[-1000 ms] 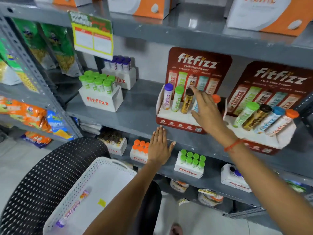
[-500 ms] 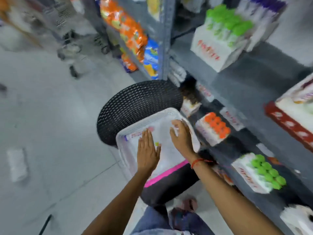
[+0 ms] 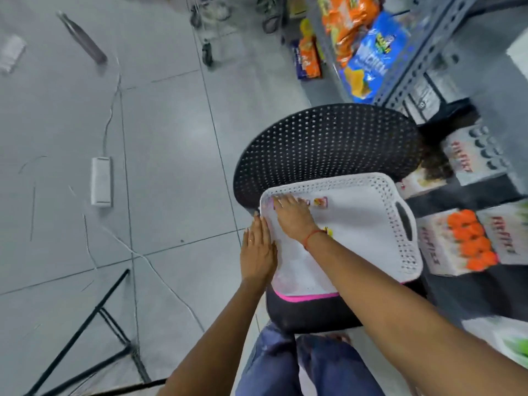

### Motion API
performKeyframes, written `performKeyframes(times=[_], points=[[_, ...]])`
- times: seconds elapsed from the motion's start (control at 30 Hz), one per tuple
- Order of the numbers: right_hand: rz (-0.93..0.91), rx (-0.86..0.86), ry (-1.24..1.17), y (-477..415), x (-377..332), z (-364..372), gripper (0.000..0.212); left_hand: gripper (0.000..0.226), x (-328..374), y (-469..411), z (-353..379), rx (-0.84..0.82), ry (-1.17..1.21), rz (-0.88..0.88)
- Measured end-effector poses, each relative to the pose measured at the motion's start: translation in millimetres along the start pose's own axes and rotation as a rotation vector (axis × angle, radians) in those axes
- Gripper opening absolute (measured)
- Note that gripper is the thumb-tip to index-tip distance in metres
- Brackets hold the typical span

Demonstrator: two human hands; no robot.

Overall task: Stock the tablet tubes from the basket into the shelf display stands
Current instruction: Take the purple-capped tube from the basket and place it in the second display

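The basket (image 3: 400, 195) is white with a perforated, dotted wall and a pink edge at its near side. It sits on a black chair (image 3: 328, 144) patterned with rows of small holes. A tube (image 3: 318, 202) inside shows pink, yellow and red print. A red thread circles the right wrist (image 3: 311, 238). Orange caps (image 3: 471, 241) top white boxes with red lettering; the floor (image 3: 160, 138) is grey tile.

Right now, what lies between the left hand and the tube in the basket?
Head view: only the basket's near rim and the right hand, which covers the tube; left hand rests outside.
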State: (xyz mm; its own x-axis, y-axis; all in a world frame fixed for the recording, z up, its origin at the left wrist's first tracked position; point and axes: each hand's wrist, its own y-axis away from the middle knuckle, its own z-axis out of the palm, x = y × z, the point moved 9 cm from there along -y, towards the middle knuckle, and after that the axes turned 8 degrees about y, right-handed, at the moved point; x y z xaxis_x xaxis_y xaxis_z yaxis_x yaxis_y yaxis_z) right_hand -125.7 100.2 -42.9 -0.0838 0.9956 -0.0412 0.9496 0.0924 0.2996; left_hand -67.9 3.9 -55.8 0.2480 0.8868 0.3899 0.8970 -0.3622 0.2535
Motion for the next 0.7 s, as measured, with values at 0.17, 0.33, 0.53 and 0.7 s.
performKeyframes(times=[0.17,0.33,0.53,0.7], points=[[-0.034,-0.028,0.185,7.2,-4.3,12.8,0.031,0.059,-1.3,1.4,-1.1,-0.013,-0.058,-0.042],[-0.07,0.173,0.054,52.2,6.5,-11.7,0.029,0.066,-1.0,2.1,-4.4,-0.037,-0.253,-0.053],[0.379,0.393,-0.547,150.8,98.0,-53.8,0.038,0.069,55.3,0.5,-19.6,0.003,-0.197,0.029],[0.615,0.515,-0.673,256.0,159.7,-98.8,0.032,0.064,170.5,-11.1,-43.6,0.087,-0.039,0.377]])
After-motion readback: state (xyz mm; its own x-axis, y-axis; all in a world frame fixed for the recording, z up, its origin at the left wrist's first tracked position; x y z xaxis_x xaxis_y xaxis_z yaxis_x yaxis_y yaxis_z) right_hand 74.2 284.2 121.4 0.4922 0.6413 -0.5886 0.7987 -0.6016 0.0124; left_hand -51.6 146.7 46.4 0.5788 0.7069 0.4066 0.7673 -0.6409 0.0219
